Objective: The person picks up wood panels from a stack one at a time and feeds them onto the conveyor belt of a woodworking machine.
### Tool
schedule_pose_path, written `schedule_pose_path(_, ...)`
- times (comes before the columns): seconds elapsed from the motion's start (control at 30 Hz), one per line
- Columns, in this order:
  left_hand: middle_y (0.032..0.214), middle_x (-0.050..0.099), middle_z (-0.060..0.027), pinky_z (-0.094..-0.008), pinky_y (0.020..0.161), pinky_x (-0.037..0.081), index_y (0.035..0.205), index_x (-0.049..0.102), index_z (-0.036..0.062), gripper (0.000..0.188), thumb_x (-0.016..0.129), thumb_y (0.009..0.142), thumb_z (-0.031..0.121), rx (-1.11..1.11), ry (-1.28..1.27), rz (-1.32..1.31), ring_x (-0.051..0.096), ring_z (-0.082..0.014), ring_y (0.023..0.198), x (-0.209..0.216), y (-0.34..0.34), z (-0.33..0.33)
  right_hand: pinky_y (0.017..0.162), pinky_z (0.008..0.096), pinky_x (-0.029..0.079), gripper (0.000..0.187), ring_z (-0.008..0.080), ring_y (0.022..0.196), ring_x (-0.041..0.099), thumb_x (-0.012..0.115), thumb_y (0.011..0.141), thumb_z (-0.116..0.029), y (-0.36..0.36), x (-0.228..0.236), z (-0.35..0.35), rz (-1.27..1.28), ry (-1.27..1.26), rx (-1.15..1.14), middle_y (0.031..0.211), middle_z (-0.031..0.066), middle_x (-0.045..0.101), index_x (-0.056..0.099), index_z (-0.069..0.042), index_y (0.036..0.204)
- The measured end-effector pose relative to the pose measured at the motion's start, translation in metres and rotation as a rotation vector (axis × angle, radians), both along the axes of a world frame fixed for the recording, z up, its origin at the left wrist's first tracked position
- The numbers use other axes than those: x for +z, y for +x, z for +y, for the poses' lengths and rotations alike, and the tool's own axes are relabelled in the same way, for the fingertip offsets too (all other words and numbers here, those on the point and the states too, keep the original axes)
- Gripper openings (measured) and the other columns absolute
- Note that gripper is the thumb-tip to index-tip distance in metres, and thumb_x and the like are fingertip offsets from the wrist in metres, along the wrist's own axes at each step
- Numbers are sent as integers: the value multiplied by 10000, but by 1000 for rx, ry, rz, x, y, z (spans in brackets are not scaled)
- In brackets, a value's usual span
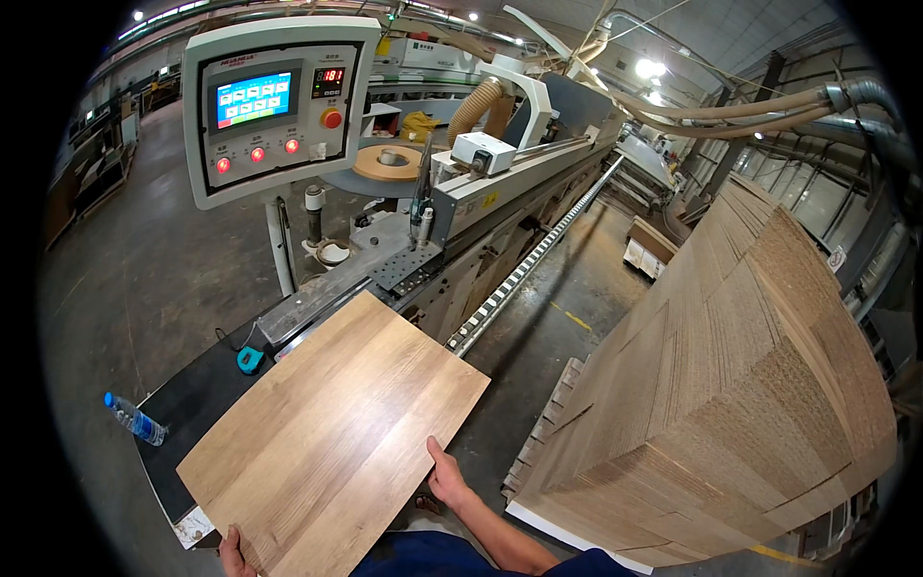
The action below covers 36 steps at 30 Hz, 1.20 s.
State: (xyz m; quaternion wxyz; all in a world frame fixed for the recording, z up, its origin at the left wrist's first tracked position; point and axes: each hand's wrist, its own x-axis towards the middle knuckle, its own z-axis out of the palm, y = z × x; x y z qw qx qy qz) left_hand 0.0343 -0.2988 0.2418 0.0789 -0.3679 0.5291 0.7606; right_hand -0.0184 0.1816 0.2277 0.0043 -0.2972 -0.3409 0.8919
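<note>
A rectangular wood-grain board (336,433) lies face up in front of me, tilted across the view, its far corner over the infeed end of the edge banding machine (538,192). My right hand (446,476) grips its right edge, thumb on the top face and fingers mostly hidden underneath. At the near left corner, my left hand (234,555) holds the edge, partly cut off by the frame's lower rim. The board covers part of a black-topped table (183,394); whether it rests there, I cannot tell.
Left of the board are a teal tape measure (250,360) and a plastic water bottle (135,419). A control panel (279,106) with a lit screen stands above. Beside the machine sits an edging roll (389,162). A tall stack of boards (711,385) rises on the right.
</note>
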Motion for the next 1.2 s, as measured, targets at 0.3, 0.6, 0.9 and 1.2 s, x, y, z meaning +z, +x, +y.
schedule_pose_path(0.3, 956, 552, -117, -299, 739, 478, 1065, 512, -84, 361, 575, 879, 218, -9, 8, 16, 538, -202, 856, -1, 2, -2, 874, 304, 453, 468, 196, 1027, 553, 547, 883, -335, 0, 7, -3, 1, 0, 8, 1156, 119, 558, 486, 36, 1162)
schedule_pose_path(0.6, 963, 550, -112, -293, 748, 481, 1072, 519, -71, 353, 576, 877, 218, -10, -4, 23, 536, -195, 870, 0, 1, 0, 882, 308, 448, 475, 204, 1028, 553, 550, 882, -333, -2, -13, 4, -42, 36, 11, 1153, 123, 559, 482, 45, 1161)
schedule_pose_path(0.9, 1032, 550, -131, -292, 800, 466, 1104, 492, -98, 413, 590, 868, 227, -6, 26, 20, 532, -210, 920, 1, 2, -1, 892, 285, 431, 507, 198, 1055, 536, 543, 884, -352, 0, 0, 1, -17, 37, 33, 1180, 129, 544, 474, 62, 1167)
schedule_pose_path(1.2, 1042, 550, -138, -302, 809, 466, 1102, 497, -91, 403, 581, 873, 229, -23, 20, 16, 534, -215, 938, -2, 1, -3, 904, 294, 427, 483, 199, 1058, 535, 529, 894, -341, -1, -13, 5, -50, 52, 30, 1181, 131, 544, 481, 59, 1160)
